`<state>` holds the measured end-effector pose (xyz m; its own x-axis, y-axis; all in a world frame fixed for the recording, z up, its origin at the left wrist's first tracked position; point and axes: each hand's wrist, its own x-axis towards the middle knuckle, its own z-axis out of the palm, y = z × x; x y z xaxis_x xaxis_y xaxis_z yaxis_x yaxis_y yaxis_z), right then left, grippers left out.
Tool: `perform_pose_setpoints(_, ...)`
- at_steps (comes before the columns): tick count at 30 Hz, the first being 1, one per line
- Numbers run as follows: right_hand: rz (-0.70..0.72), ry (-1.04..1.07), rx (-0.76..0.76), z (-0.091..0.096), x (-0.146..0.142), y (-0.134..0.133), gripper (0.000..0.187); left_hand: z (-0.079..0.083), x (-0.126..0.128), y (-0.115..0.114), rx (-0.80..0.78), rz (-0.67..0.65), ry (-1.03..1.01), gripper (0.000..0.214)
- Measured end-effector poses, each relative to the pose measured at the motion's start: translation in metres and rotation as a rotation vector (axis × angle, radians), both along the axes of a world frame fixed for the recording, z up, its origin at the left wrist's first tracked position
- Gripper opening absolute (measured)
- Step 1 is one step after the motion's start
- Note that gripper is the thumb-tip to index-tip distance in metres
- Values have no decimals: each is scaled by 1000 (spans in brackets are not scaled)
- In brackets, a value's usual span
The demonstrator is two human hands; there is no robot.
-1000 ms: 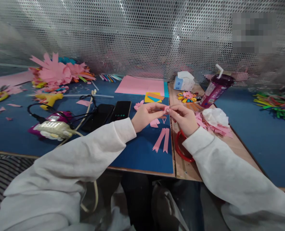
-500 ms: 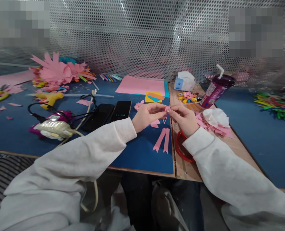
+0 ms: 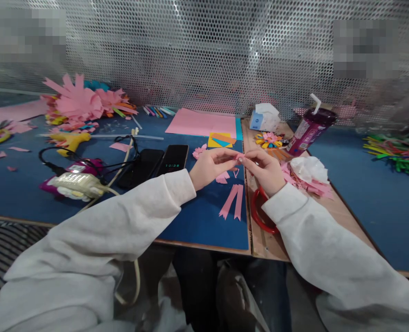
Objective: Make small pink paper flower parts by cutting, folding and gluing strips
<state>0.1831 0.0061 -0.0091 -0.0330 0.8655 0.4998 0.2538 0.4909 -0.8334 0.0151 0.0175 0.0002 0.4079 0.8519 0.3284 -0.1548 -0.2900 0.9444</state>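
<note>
A small pink paper piece [image 3: 239,157] is pinched between my two hands, fingertips meeting; its shape is mostly covered by the fingers. My left hand [image 3: 209,167] closes on it from the left, and my right hand [image 3: 265,171] from the right. Beneath them on the blue table top lie two notched pink paper strips [image 3: 232,202], joined or touching at their upper ends, and a small pink paper loop [image 3: 236,173]. A pink paper flower [image 3: 199,151] lies just beyond my left hand. Red scissor-like handles [image 3: 260,214] are partly hidden under my right wrist.
Two phones [image 3: 172,159] and a corded power strip [image 3: 78,184] lie left, with a yellow glue gun [image 3: 69,139] behind. Pink sheets [image 3: 202,122] lie at the back. A purple cup with straw [image 3: 310,131], a tissue pack [image 3: 265,117] and crumpled white tissue [image 3: 310,169] are at right.
Both hands stay almost where they were, still pinching the pink paper piece; only slight finger movement and a small camera shift show.
</note>
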Motion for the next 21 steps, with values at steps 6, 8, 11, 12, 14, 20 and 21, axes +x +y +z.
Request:
perform_pose_setpoints(6, 9, -16, -12, 6, 1, -2, 30, -1, 0, 1, -3, -22, -15, 29)
perform_pose_setpoints(8, 33, 4, -15, 6, 1, -2, 32, -1, 0, 1, 5, -24, -21, 30)
perform_pose_setpoints(11, 62, 26, -15, 5, 3, -1, 35, -1, 0, 1, 17, -23, -15, 30)
perform_pose_setpoints(12, 75, 23, -11, 6, 3, -1, 35, -1, 0, 1, 18, -24, -14, 30)
perform_pose_setpoints(14, 99, 4, 4, 7, 4, -2, 35, 0, 0, 1, 21, -30, -14, 31)
perform_pose_setpoints(20, 118, -46, 56, 10, 4, -3, 30, 0, 0, 0, 83, -37, 9, 29)
perform_pose_setpoints(21, 116, -49, 53, 10, 4, -4, 30, 0, 0, 0, 100, -35, 23, 29)
